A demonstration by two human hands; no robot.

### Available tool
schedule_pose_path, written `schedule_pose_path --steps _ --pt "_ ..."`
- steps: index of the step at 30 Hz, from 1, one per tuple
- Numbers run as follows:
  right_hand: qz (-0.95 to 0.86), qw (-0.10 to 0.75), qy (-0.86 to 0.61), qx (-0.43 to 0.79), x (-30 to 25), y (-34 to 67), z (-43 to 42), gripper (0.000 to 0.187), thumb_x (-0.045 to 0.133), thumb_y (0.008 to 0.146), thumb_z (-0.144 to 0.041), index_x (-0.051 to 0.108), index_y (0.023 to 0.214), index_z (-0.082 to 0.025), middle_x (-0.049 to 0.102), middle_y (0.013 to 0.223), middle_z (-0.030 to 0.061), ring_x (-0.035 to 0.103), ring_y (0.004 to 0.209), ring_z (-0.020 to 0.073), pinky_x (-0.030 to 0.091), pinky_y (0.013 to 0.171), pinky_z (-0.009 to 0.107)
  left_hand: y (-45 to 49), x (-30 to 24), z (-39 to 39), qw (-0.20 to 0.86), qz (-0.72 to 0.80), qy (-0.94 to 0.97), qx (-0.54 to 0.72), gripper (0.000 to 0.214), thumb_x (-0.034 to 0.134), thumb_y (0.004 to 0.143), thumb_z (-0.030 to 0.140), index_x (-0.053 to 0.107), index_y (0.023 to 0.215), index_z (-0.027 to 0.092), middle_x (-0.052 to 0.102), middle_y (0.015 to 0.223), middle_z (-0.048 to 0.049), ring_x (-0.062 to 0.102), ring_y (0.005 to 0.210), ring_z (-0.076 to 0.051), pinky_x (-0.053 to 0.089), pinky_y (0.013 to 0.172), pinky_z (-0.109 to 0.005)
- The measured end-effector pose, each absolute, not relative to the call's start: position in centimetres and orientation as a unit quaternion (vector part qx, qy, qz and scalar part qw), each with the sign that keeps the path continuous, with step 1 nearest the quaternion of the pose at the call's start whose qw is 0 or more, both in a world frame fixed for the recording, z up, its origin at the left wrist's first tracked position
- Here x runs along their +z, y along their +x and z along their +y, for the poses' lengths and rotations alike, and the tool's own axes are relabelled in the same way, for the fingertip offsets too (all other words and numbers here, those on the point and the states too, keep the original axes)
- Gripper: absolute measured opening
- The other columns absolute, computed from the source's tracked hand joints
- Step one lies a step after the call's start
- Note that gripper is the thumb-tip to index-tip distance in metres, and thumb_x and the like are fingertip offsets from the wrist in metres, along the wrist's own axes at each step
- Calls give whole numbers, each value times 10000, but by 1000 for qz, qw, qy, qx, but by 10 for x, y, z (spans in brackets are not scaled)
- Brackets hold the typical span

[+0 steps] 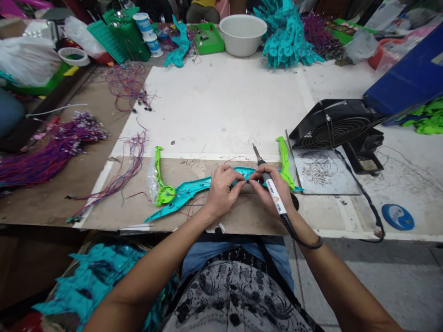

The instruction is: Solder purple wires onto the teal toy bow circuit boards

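Note:
A long teal plastic part (187, 192) lies across the near edge of the brown board, with thin red wires trailing from it. My left hand (221, 189) rests on its middle, fingers pinched together on the part or a wire there. My right hand (273, 189) grips a soldering iron (272, 184), white-handled, its tip pointing up and away; its thumb and forefinger also pinch toward the left hand's fingertips. A lime green part (161, 180) sits at the teal part's left, and another lime green part (285, 161) lies just right of my right hand.
A black fan (337, 127) stands at right beside a metal plate (323, 173) strewn with solder scraps. Bundles of purple and red wires (51, 147) lie at left. A white bowl (242, 32), teal parts (287, 39) and green trays sit at the back.

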State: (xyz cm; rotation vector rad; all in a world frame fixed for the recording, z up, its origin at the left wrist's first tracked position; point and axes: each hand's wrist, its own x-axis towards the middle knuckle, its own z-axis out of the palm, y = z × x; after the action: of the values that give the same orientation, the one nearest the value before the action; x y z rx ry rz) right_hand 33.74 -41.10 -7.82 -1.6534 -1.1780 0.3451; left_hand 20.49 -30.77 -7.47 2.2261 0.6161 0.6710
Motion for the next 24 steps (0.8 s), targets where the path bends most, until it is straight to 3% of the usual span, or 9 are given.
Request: schedule_pose_path --steps 13,24 --pt "-436 538 -706 146 -77 339 -410 201 586 844 -232 500 1025 -251 694 867 1 686 825 158 535 754 286 207 -73 -297 509 300 782 195 54 652 790 167 669 746 192 639 753 -19 546 829 -189 432 811 -346" --pt "-459 530 -695 160 -79 337 -409 221 594 811 -217 502 1011 -246 687 832 -7 677 779 152 526 712 267 206 -73 -303 410 266 836 248 64 616 821 173 651 781 207 667 805 -21 513 938 -210 420 869 -373"
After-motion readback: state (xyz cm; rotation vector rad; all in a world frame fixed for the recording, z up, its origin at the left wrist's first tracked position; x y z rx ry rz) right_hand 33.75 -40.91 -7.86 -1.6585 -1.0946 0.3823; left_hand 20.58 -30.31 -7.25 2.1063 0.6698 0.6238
